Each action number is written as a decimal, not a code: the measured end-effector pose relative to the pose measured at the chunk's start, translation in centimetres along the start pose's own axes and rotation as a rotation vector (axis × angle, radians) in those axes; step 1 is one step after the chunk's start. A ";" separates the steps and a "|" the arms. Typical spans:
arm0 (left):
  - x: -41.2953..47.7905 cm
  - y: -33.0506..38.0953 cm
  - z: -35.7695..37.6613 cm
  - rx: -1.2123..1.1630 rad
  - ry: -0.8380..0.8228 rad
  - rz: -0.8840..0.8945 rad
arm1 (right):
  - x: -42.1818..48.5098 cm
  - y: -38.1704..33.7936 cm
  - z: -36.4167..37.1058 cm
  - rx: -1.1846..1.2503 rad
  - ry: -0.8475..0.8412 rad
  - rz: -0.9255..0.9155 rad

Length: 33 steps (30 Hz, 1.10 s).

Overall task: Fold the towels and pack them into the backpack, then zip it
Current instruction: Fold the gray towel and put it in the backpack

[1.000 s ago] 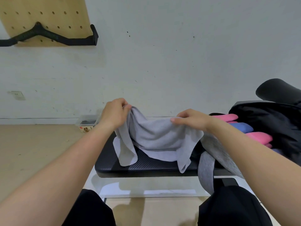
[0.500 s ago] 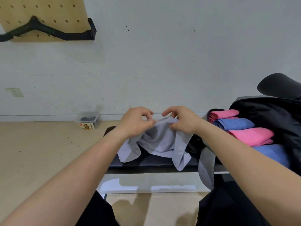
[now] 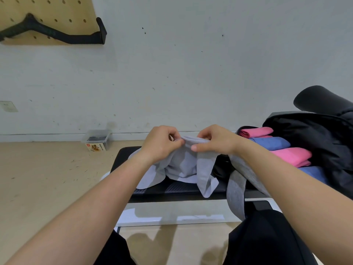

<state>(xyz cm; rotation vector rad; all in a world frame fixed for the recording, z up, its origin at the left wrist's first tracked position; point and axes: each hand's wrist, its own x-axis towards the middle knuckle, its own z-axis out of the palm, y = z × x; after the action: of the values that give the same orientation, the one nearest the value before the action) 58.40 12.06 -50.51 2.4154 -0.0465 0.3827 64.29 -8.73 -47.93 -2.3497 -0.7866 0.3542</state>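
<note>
While our left hand [image 3: 162,145] and right hand [image 3: 216,143] pinch the towel [image 3: 186,166] by its top hem, close together above the bench [image 3: 122,155], the cloth hangs down from our fingers onto the pad, hem running left to right. The backpack [image 3: 315,138] lies open at the bench's right end, nearer our right hand, so we judge the fold travels that way.

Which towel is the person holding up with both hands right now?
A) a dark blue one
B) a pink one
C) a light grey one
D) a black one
C: the left hand and right hand both pinch the top edge of the light grey towel above the bench, while a folded pink towel and a folded blue towel lie off to the right against the black backpack.
</note>
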 end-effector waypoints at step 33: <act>-2.0 -4.4 -2.9 0.149 0.025 -0.100 | 1.3 0.7 3.2 0.089 0.015 0.052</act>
<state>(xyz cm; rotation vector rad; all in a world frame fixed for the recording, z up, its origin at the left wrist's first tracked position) 56.34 17.10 -51.74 2.5469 0.1172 0.3817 64.23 -6.83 -50.89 -2.2902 -0.6896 0.3852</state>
